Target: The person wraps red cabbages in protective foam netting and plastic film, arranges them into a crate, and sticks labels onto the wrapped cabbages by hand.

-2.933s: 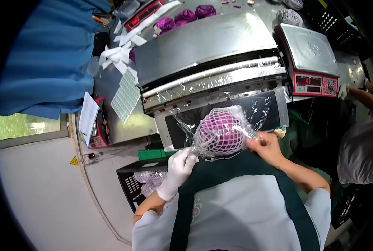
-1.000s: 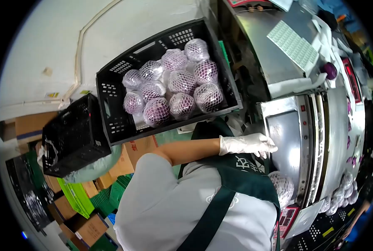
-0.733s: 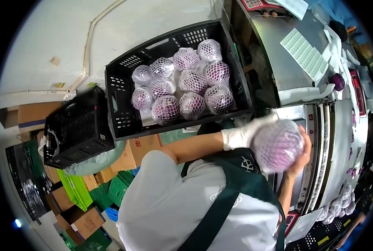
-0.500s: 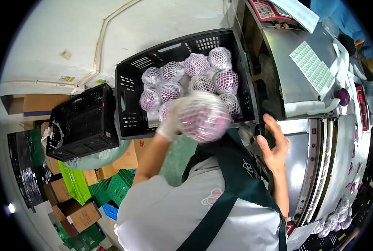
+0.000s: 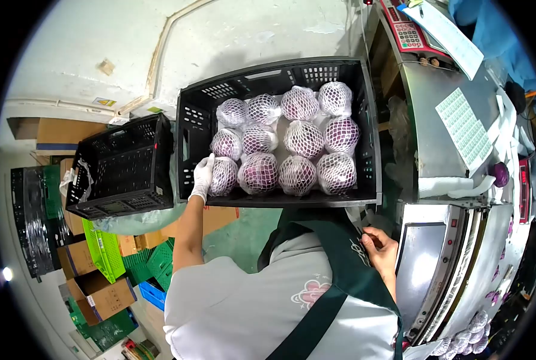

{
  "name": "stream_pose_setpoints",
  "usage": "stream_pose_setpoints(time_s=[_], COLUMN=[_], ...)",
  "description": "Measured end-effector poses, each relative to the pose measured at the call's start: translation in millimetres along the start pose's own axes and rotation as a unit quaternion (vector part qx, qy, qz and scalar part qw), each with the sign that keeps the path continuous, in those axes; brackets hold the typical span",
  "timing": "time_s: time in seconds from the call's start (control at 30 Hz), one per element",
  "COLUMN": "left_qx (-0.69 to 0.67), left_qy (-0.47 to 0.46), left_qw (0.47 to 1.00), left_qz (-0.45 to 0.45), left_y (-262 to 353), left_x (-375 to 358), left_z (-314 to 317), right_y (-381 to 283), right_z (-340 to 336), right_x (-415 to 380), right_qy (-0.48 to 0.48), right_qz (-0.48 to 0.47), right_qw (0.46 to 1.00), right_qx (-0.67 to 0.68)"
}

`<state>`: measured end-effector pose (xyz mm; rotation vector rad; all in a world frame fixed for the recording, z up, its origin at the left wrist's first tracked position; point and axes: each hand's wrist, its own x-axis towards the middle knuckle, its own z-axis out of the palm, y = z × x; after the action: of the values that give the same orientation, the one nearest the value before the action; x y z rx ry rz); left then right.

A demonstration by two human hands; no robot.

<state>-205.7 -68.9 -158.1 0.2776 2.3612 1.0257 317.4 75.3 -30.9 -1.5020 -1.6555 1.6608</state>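
Table: grey steel top (image 5: 430, 138)
Middle: pale green printed label sheet (image 5: 463, 129), flat
Above sheet: red electronic scale (image 5: 408, 31) with keypad
Right of sheet: loose white strips (image 5: 508, 124)
Below right of sheet: round purple cabbage (image 5: 499, 174)

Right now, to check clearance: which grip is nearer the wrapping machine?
Right. The right grip is at the apron, beside the wrapping machine; the left grip is farther off, at a netted ball in the black crate.
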Motion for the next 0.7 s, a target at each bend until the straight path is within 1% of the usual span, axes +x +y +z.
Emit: stream_pose_setpoints(time_s=[0.03, 0.07, 0.1, 0.13, 0.17, 0.23, 0.27, 0.3, 0.33, 0.37, 0.4, 0.43, 0.47, 0.5, 0.53, 0.57, 0.6, 0.63, 0.7], left_qx=[0.003, 0.160, 0.311, 0.354, 0.380, 0.355, 0.286, 0.212, 0.158, 0.127, 0.081, 0.096, 0.054, 0.028, 0.003, -0.005, 0.044, 0.049, 0.149], left_qy=[0.003, 0.038, 0.070, 0.071, 0.086, 0.135, 0.140, 0.122, 0.073, 0.025, -0.038, -0.112, -0.245, -0.353, -0.466, -0.558, -0.641, -0.706, -0.716], left_qw=[1.000, 0.983, 0.935, 0.917, 0.898, 0.875, 0.874, 0.869, 0.866, 0.835, 0.853, 0.839, 0.798, 0.744, 0.734, 0.724, 0.724, 0.684, 0.650], left_qz=[-0.003, 0.077, 0.156, 0.167, 0.206, 0.302, 0.367, 0.430, 0.469, 0.534, 0.513, 0.524, 0.548, 0.567, 0.494, 0.405, 0.250, 0.176, 0.205], left_y=[2, 6, 11, 19, 28, 51, 69, 94, 128, 146, 161, 180, 177, 177, 167, 148, 129, 91, 54], left_x=[-4, -6, -8, -14, -20, -32, -40, -56, -89, -110, -142, -187, -219, -244, -276, -314, -340, -351, -392], left_z=[-3, -3, -2, 1, 4, 19, 32, 50, 66, 87, 111, 131, 156, 171, 190, 206, 219, 245, 272], right_y=[4, 7, 8, 4, 6, 16, 19, 29, 27, 25, 37, 34, 38, 46, 58, 67, 77, 85, 113], right_z=[3, 7, 9, 10, 10, 11, 14, 14, 17, 16, 18, 11, 10, 10, 12, 19, 25, 30, 41], right_x=[2, 5, 6, 6, 7, 1, -3, -7, -13, -19, -28, -46, -60, -74, -94, -111, -134, -155, -191], right_qy=[-0.004, 0.001, 0.009, 0.006, 0.010, 0.011, 0.029, 0.023, 0.018, 0.015, 0.035, 0.017, 0.027, 0.020, 0.060, 0.082, 0.120, 0.150, 0.202], right_qz=[0.002, 0.006, 0.009, 0.017, 0.021, 0.000, -0.024, -0.038, -0.033, -0.062, -0.124, -0.069, -0.047, -0.040, -0.042, -0.048, -0.020, -0.011, 0.034], right_qw=[1.000, 1.000, 1.000, 1.000, 0.999, 0.998, 0.998, 0.996, 0.996, 0.994, 0.986, 0.994, 0.994, 0.994, 0.992, 0.991, 0.991, 0.987, 0.978], right_qx=[0.001, -0.002, -0.005, -0.025, -0.022, -0.063, -0.048, -0.075, -0.080, -0.085, -0.104, -0.086, -0.100, -0.102, -0.103, -0.098, -0.057, -0.048, -0.026])
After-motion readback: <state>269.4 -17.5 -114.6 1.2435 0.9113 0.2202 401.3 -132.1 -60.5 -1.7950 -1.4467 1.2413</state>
